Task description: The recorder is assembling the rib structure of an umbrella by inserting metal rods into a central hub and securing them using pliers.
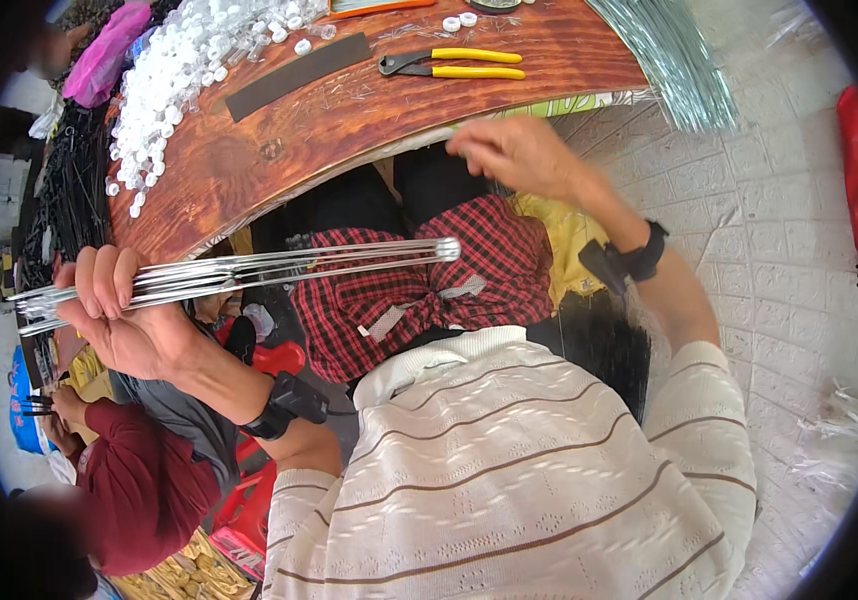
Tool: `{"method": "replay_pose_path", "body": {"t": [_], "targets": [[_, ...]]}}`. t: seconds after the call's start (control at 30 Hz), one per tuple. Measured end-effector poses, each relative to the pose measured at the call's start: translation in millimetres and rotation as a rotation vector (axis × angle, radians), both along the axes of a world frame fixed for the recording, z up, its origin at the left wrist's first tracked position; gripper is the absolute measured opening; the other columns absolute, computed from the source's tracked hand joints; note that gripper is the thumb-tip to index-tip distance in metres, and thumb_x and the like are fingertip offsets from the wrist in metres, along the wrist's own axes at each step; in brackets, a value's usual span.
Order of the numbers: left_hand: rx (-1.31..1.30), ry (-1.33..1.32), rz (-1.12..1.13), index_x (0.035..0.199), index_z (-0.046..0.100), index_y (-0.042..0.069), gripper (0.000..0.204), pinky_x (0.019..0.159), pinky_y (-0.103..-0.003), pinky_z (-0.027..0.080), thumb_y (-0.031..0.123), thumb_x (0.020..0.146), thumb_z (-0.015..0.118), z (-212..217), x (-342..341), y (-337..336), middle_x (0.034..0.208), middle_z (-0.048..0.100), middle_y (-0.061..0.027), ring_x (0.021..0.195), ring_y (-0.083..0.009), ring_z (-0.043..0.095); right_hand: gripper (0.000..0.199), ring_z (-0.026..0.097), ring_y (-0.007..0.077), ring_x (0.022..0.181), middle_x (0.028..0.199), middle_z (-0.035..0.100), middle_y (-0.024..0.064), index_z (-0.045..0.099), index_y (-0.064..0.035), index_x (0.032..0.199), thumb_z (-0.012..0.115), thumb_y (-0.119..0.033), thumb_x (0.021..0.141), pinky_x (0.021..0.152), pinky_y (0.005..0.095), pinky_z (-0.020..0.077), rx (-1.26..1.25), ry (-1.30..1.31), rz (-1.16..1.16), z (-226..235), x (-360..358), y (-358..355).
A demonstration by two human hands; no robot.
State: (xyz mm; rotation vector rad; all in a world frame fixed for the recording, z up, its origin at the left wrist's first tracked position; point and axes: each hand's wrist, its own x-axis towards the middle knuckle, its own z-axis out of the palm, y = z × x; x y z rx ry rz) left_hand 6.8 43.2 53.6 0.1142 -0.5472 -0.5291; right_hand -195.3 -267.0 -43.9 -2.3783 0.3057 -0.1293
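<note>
My left hand (124, 305) is closed round a bundle of thin silver metal ribs (279, 262), held nearly level over my lap. At their right end the ribs come together in a small round silver hub (447, 249). My right hand (519, 155) hovers by the table's front edge, apart from the bundle. Its fingers are curled in toward the thumb; whether something small sits between them cannot be made out. Beneath the bundle, a red and black checked cloth (379, 300) is tied round my waist.
On the wooden table (329, 135) lie yellow-handled pliers (449, 64), a dark flat strip (299, 75), a heap of white caps (174, 80) and an orange-edged tray (379, 6). Silvery strands (674, 65) overhang its right end. A co-worker in maroon (149, 480) sits at left near red stools (249, 515).
</note>
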Motion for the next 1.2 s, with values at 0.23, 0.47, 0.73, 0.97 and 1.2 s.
{"method": "replay_pose_path", "body": {"t": [0.23, 0.47, 0.73, 0.97, 1.2], "targets": [[0.041, 0.326, 0.074, 0.09, 0.048, 0.004, 0.013, 0.06, -0.027, 0.034, 0.015, 0.095, 0.052, -54, -17, -30, 0.069, 0.035, -0.0003, 0.062, -0.0117, 0.035, 0.062, 0.06, 0.0226, 0.104, 0.113, 0.06, 0.0126, 0.05, -0.0045, 0.127, 0.076, -0.017, 0.072, 0.089, 0.0337, 0.0474, 0.428, -0.173, 0.128, -5, -36, 80], [0.07, 0.55, -0.079, 0.091, 0.052, 0.004, 0.018, 0.067, -0.028, 0.039, 0.021, 0.097, 0.05, -81, -42, -53, 0.071, 0.037, 0.0, 0.066, -0.0116, 0.039, 0.057, 0.063, 0.0133, 0.091, 0.11, 0.058, 0.0097, 0.041, -0.0024, 0.135, 0.067, -0.013, 0.086, 0.078, 0.0264, 0.053, 0.888, -0.145, 0.115, -1, -76, 72], [0.723, 0.252, -0.378, 0.107, 0.057, 0.006, 0.023, 0.095, -0.035, 0.043, 0.021, 0.09, 0.061, -100, -112, 7, 0.106, 0.06, -0.0067, 0.106, -0.0229, 0.054, 0.037, 0.062, 0.0129, 0.076, 0.104, 0.062, 0.0112, 0.057, 0.0017, 0.117, 0.056, -0.028, 0.095, 0.073, 0.0271, 0.0516, 0.92, -0.33, 0.057, 17, -69, 83], [1.446, -0.438, 0.017, 0.12, 0.057, 0.007, 0.046, 0.087, -0.032, 0.046, 0.028, 0.082, 0.071, -118, -85, 82, 0.108, 0.064, -0.0073, 0.099, -0.0244, 0.061, 0.041, 0.059, 0.0095, 0.065, 0.079, 0.064, 0.0078, 0.061, 0.003, 0.099, 0.047, -0.035, 0.096, 0.061, 0.0209, 0.05, 1.078, -0.072, -0.115, -25, -2, 123], [1.622, -1.063, 0.055, 0.116, 0.054, 0.0, 0.04, 0.079, -0.032, 0.047, 0.013, 0.081, 0.069, -139, -70, 87, 0.098, 0.062, -0.0177, 0.088, -0.0308, 0.061, 0.034, 0.054, 0.0059, 0.065, 0.076, 0.062, 0.0029, 0.062, -0.0016, 0.095, 0.052, -0.034, 0.095, 0.061, 0.0204, 0.046, 1.129, -0.236, -0.05, -13, 48, 154]]}}
